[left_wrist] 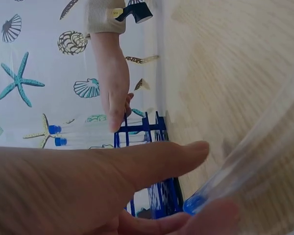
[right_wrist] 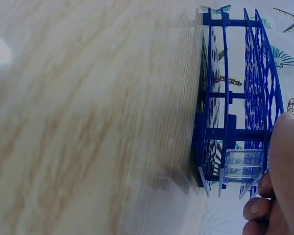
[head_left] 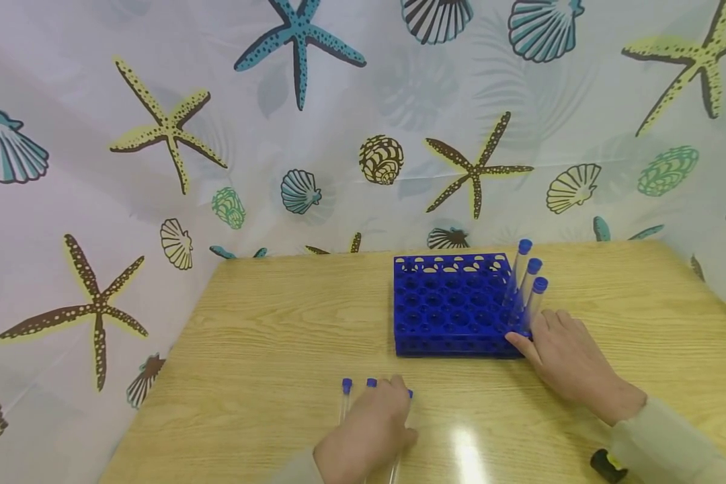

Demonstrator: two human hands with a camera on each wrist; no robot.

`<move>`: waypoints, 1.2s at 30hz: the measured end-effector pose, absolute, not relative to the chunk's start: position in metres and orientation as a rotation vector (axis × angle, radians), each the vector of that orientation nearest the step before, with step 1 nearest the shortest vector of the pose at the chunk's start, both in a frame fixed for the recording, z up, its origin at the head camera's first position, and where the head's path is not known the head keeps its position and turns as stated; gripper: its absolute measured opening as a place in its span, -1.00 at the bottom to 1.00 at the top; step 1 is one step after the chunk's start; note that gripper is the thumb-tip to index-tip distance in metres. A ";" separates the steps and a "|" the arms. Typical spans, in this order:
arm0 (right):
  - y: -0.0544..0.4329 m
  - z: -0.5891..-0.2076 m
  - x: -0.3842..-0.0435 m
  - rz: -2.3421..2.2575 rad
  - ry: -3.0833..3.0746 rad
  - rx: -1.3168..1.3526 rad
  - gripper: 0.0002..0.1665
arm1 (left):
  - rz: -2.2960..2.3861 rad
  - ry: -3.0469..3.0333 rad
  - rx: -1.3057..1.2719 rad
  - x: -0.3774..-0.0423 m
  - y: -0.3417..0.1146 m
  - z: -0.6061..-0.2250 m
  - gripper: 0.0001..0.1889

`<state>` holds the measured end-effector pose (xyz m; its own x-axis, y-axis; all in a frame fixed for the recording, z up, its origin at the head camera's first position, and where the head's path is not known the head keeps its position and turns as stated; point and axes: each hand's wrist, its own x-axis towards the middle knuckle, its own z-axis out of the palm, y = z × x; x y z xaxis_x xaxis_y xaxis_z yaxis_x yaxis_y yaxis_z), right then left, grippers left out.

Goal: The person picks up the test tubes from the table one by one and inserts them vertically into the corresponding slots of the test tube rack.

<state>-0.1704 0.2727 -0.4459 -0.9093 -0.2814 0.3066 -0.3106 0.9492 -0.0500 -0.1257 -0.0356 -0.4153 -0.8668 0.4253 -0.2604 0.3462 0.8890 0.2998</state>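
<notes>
A blue test tube rack (head_left: 454, 346) stands on the table. Three clear test tubes (head_left: 529, 296) with blue caps rise upright from its right end. My right hand (head_left: 565, 356) grips the rack's front right corner, thumb on the top edge and fingers at the side. Nearer me, several capped test tubes (head_left: 345, 400) lie side by side on the wood. My left hand (head_left: 369, 430) is over them, hiding part of them. In the left wrist view its thumb and fingers are apart, with a tube's blue cap (left_wrist: 193, 203) close beside a fingertip.
The wooden table (head_left: 266, 323) meets a hanging cloth (head_left: 339, 134) printed with starfish and shells at the back and sides. A small black device (head_left: 608, 466) with a yellow label sits at the right sleeve.
</notes>
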 end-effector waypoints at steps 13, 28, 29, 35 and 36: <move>0.273 -0.446 -0.170 0.129 -2.814 0.442 -0.46 | 0.386 2.675 0.624 -0.115 -0.037 -0.425 -0.59; 0.272 -0.446 -0.170 0.134 -2.811 0.451 -0.46 | 0.412 2.629 0.586 -0.114 -0.033 -0.426 -0.70; 0.272 -0.446 -0.170 0.132 -2.806 0.455 -0.46 | 0.414 2.621 0.579 -0.114 -0.032 -0.425 -0.70; 0.272 -0.447 -0.170 0.124 -2.801 0.455 -0.46 | 0.462 2.575 0.578 -0.116 -0.031 -0.419 -0.71; 0.272 -0.446 -0.170 0.123 -2.803 0.454 -0.46 | 0.473 2.582 0.589 -0.117 -0.030 -0.417 -0.72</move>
<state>-0.1696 0.2724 -0.4465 -0.9057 -0.2955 0.3041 -0.3210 0.9464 -0.0366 -0.1168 -0.0303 -0.4169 -0.8086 0.4763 -0.3455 0.3227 0.8500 0.4164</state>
